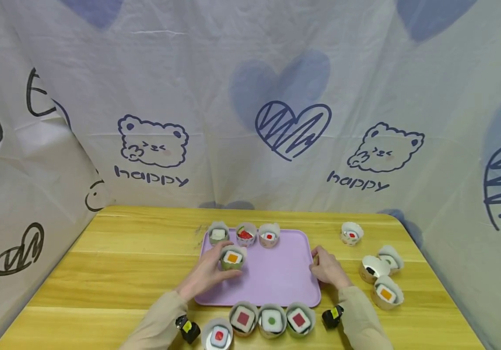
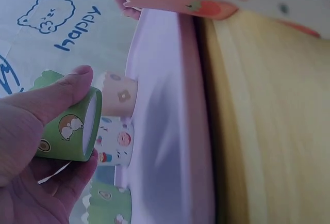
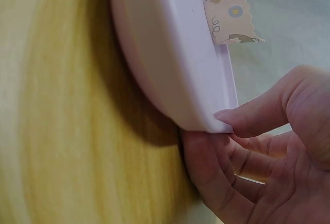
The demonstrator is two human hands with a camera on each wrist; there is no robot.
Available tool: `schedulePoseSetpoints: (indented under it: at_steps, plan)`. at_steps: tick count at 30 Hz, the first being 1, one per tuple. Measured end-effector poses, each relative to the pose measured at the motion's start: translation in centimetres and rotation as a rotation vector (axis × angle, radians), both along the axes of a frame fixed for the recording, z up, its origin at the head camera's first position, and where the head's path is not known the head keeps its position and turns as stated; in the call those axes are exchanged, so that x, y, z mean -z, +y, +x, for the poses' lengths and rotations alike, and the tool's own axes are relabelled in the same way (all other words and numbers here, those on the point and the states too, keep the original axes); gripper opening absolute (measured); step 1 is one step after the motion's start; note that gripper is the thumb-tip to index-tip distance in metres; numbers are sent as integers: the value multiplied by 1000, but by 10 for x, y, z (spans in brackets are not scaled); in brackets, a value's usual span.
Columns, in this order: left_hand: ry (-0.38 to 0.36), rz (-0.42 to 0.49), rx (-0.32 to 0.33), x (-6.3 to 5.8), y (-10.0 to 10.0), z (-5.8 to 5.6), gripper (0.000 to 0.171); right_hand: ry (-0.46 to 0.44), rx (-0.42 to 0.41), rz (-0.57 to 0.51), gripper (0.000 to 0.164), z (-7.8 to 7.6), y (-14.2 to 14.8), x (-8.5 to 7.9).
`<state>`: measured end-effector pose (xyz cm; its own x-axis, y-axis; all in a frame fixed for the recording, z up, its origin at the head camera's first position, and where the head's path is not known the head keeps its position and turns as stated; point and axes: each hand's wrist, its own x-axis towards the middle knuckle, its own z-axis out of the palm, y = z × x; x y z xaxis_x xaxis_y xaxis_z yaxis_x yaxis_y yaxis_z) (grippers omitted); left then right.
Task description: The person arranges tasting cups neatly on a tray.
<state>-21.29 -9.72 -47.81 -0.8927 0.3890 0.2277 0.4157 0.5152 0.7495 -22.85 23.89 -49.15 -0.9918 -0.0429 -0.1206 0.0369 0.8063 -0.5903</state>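
Note:
My left hand (image 1: pixel 210 268) grips a green paper baking cup (image 2: pixel 69 126) by its sides, above the left part of a lilac tray (image 1: pixel 272 282). Inside that cup lies a white sushi-like piece with an orange centre (image 1: pixel 233 257). At the tray's right edge, my right hand (image 1: pixel 328 267) pinches the rim (image 3: pixel 223 125) between thumb and fingers. Along the tray's far edge stand three filled cups: a green one with a white piece (image 1: pixel 218 234), one with red filling (image 1: pixel 245 235), and a pinkish one with a red-centred piece (image 1: pixel 269 236).
Several filled cups, among them one with a green-centred piece (image 1: pixel 271 321), line the tray's near side. More cups stand at the right, including an orange-centred one (image 1: pixel 387 293) and a lone one farther back (image 1: pixel 351 234). A printed cloth (image 1: pixel 233 160) hangs behind the wooden table (image 1: pixel 115 262).

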Motion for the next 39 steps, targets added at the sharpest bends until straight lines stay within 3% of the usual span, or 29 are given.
schedulePoseSetpoints:
  at_steps: [9,15,32,39]
  plan:
    - [-18,20,8,-2,10,-6,67,31,-12,1,30,-1,1,2]
    - [-27,14,27,-5,14,-10,63,2,2,-11,30,-1,0,1]
    - [-43,-53,58,-23,34,-28,67,-17,5,-36,28,1,-1,0]
    - [-28,-30,66,-29,46,-36,67,-12,7,-36,28,0,-1,0]
